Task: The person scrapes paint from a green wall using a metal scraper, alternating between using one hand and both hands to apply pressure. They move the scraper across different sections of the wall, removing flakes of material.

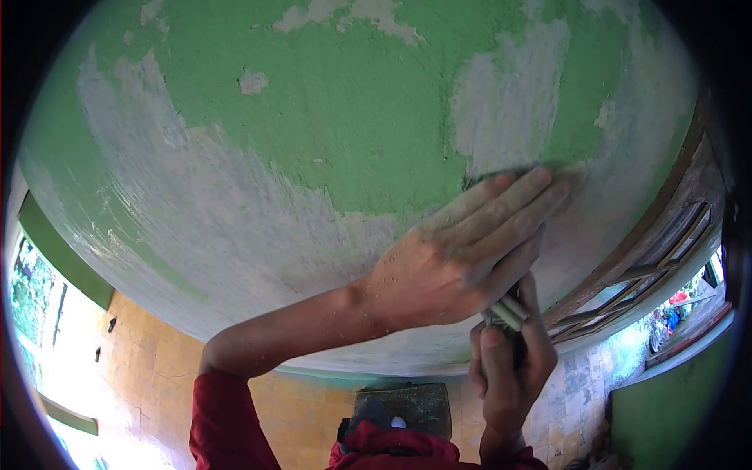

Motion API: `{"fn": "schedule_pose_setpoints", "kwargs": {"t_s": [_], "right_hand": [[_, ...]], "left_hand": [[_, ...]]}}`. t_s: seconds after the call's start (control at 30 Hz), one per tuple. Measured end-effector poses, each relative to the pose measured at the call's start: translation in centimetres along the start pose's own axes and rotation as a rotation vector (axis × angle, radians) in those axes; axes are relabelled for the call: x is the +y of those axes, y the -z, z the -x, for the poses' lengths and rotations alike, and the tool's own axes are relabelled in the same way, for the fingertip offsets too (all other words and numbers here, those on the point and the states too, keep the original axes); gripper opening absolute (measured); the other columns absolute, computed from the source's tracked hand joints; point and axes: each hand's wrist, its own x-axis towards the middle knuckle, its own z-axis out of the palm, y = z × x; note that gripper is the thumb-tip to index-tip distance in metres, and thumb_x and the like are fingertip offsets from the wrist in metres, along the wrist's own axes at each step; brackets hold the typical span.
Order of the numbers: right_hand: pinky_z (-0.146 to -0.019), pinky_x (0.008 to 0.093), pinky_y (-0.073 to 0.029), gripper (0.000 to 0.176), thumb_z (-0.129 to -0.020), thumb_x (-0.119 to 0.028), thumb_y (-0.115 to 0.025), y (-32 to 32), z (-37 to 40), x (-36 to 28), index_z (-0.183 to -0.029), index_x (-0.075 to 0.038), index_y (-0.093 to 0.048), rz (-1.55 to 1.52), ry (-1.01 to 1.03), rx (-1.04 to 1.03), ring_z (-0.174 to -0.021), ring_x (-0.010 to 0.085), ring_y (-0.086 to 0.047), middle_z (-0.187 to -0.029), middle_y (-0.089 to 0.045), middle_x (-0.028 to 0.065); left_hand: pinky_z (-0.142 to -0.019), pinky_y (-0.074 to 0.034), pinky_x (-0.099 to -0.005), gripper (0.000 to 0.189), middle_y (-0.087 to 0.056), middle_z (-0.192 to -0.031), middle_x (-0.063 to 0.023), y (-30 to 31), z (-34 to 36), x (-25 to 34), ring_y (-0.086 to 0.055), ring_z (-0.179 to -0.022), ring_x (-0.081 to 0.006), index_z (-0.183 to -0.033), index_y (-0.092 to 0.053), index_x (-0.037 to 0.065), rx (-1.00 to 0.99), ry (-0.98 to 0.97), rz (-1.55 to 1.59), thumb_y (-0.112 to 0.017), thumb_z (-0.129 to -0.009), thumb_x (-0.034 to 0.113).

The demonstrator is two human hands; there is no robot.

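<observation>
A green wall with scraped, whitish patches fills most of the view. My left hand reaches across from the left, its fingers stretched out together and lying over a dark, blurred edge against the wall. What that edge belongs to is mostly hidden under the fingers. Just below, my right hand is closed around the handle of a tool, whose upper part goes out of sight behind my left hand. Dust specks show on my left wrist and forearm.
Below the wall is a tiled floor, with a dark worn platform near my body. A wooden-framed window stands at the right, above a green low wall. Bright openings show at both sides.
</observation>
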Motion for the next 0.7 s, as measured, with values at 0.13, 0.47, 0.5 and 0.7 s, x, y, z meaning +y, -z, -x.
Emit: {"fn": "schedule_pose_setpoints", "kwargs": {"t_s": [0.13, 0.47, 0.5, 0.7], "right_hand": [[-0.051, 0.0239, -0.041, 0.059, -0.097, -0.004, -0.052, 0.5, 0.8, 1.1, -0.152, 0.013, -0.037, -0.013, -0.038, -0.048, -0.056, 0.0058, -0.052, -0.092, -0.071, 0.0123], [-0.051, 0.0240, -0.041, 0.056, -0.098, -0.004, -0.053, 0.3, 1.8, 2.9, -0.149, 0.015, -0.040, 0.005, -0.031, -0.031, -0.057, 0.0058, -0.053, -0.090, -0.069, 0.0115], [-0.051, 0.0240, -0.041, 0.056, -0.098, -0.005, -0.054, 0.3, 1.8, 2.8, -0.149, 0.015, -0.040, -0.022, -0.064, -0.021, -0.057, 0.0054, -0.052, -0.088, -0.068, 0.0105], [-0.049, 0.0238, -0.038, 0.057, -0.099, -0.007, -0.054, 0.2, 1.0, 1.9, -0.149, 0.014, -0.039, -0.048, -0.077, -0.009, -0.054, 0.0044, -0.048, -0.080, -0.065, 0.0067]], "left_hand": [[-0.111, -0.051, -0.0447, 0.018, -0.059, -0.146, -0.0144, -0.2, 0.7, 0.8, -0.051, -0.141, -0.0304, -0.102, -0.073, 0.000, 0.013, 0.044, 0.007, -0.070, -0.085, 0.006], [-0.112, -0.049, -0.0457, 0.016, -0.057, -0.149, -0.0118, -0.7, 2.2, 1.2, -0.049, -0.143, -0.0293, -0.104, -0.075, 0.004, -0.066, 0.047, 0.036, -0.068, -0.089, 0.007], [-0.113, -0.049, -0.0456, 0.018, -0.057, -0.149, -0.0118, -0.6, 2.0, 1.2, -0.048, -0.144, -0.0293, -0.106, -0.074, 0.005, -0.063, 0.051, 0.040, -0.069, -0.089, 0.008], [-0.112, -0.050, -0.0446, 0.018, -0.057, -0.150, -0.0122, -0.9, 1.5, 1.4, -0.048, -0.144, -0.0290, -0.105, -0.074, 0.005, -0.021, 0.057, 0.030, -0.070, -0.087, 0.009]]}}
